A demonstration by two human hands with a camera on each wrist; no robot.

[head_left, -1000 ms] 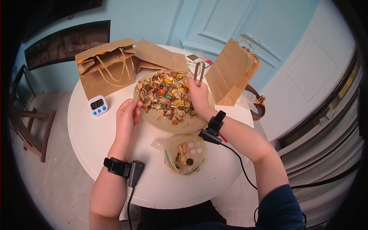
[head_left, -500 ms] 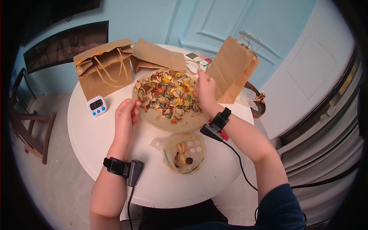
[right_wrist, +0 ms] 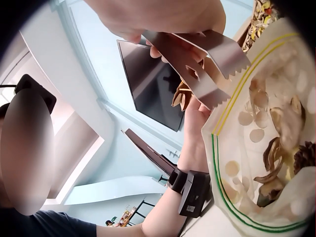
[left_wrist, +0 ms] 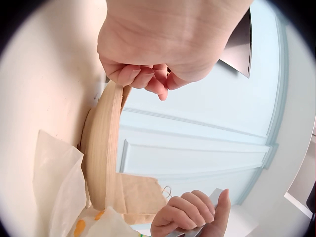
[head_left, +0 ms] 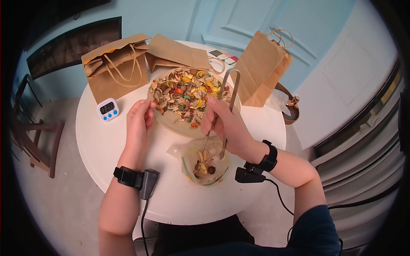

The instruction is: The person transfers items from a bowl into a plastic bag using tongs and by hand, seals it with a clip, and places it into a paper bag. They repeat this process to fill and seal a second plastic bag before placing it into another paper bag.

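Head view: the right hand's (head_left: 239,134) fingers curled round metal tongs (head_left: 237,83), their serrated tips parted at the open mouth of a clear bag (head_left: 188,151); whether they gripped a piece, I couldn't tell. The left hand's (head_left: 139,121) fingers pinched the rim of the plate (head_left: 175,123) of dried pieces (head_left: 183,96), on the surface (head_left: 171,200). Those teeth could have snagged the bag's soft edge and toppled it.

Pale blue panelled wall (head_left: 171,25); grey floor (head_left: 64,196); brown wooden chair (head_left: 40,145) at left.
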